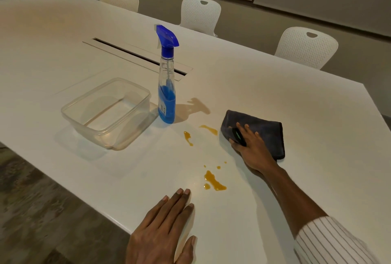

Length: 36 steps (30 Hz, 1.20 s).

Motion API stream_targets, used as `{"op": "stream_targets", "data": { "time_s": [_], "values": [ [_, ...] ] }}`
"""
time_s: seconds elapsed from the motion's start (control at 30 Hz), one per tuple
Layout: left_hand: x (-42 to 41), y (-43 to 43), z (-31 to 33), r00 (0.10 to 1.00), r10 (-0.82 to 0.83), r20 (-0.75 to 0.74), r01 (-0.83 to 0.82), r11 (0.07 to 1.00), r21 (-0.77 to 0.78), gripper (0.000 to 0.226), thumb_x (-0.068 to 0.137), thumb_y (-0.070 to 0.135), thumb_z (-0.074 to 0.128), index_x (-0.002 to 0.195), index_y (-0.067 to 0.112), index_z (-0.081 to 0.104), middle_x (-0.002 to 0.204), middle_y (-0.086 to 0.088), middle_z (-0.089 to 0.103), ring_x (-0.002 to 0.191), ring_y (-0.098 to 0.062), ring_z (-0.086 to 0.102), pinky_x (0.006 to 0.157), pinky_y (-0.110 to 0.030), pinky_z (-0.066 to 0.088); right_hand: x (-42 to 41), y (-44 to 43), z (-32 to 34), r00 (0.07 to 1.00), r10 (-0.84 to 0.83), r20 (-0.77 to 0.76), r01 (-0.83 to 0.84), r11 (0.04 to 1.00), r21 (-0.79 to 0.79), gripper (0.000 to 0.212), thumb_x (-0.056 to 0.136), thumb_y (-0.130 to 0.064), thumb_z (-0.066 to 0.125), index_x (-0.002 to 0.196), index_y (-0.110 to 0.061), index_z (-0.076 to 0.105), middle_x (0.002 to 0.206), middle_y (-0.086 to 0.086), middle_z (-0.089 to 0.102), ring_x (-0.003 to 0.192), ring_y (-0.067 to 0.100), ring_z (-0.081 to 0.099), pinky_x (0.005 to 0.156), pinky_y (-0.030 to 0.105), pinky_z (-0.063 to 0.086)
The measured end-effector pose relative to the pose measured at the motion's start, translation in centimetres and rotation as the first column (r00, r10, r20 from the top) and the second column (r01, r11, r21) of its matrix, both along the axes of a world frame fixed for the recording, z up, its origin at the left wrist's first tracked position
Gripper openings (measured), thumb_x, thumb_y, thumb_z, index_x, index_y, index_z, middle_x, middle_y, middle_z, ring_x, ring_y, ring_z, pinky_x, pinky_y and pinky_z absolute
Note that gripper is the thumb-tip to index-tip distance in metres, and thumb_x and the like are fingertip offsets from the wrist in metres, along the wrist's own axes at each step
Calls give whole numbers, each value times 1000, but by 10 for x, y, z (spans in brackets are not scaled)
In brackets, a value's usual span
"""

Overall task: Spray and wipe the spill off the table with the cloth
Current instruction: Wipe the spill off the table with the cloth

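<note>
Fingers of right hand (251, 147) lie flat on folded dark-grey cloth (268, 134), just right of orange-brown spill (214, 181) on white bench (275, 86); left hand (160, 227) flat, empty. Risk: wiping w/o spray smears it, as clear blue-topped spray bottle (167, 103) stands untouched.

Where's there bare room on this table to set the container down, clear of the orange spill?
Free: the far side of the table beyond the cable slot, and right of the cloth. Crowded: between spray bottle, cloth and left hand, where the spill lies.

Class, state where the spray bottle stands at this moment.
In the head view the spray bottle stands upright mid-table, just right of the clear container and left of the dark cloth.
</note>
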<state>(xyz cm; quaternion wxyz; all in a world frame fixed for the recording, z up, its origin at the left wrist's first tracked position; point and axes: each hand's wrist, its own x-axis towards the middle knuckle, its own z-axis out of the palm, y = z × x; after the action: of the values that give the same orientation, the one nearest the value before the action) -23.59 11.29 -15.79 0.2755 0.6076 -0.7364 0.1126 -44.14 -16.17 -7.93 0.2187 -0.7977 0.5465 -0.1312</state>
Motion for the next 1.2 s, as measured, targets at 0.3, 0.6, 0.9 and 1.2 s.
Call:
{"op": "stream_targets", "data": {
  "time_s": [0.3, 0.6, 0.9, 1.2],
  "values": [
    [4, 1, 2, 999, -3, 37, 2, 1000, 19, 57, 93, 56, 63, 136, 21, 76, 161, 0, 59, 149, -17, 56, 113, -38, 47, 49, 26, -2, 980, 201, 2, -201, 979, -24, 64, 104, -42, 51, 160, -34, 22, 163, -20, 11, 151, 3, 0, 128, 38, 2],
    [0, 2, 2, 999, -5, -33, 5, 1000, 23, 54, 91, 53, 65, 134, 23, 77, 162, 2, 58, 151, -14, 54, 113, -37, 49, 55, -3, 0, 994, 79, 77, -89, 986, 141, 66, 103, -49, 50, 161, -38, 22, 172, -4, 14, 159, 34, 7, 127, 53, 11],
    [1, 6, 6, 998, -15, -67, 18, 999, 34, 55, 93, 48, 66, 139, 21, 73, 165, 2, 55, 156, -14, 49, 118, -37, 47, 25, 50, -15, 952, 240, 188, -268, 953, 140, 64, 98, -49, 59, 153, -57, 26, 168, -24, 17, 158, 11, 1, 129, 46, 6],
    [0, 5, 4, 996, -20, -87, 23, 999, 30, 55, 93, 48, 63, 139, 20, 73, 165, 2, 55, 155, -14, 49, 117, -38, 48, -18, 22, -6, 989, -78, 128, 61, 990, 129, 62, 101, -47, 54, 157, -45, 28, 170, -13, 17, 159, 27, 6, 126, 54, 12]
  ]
}}
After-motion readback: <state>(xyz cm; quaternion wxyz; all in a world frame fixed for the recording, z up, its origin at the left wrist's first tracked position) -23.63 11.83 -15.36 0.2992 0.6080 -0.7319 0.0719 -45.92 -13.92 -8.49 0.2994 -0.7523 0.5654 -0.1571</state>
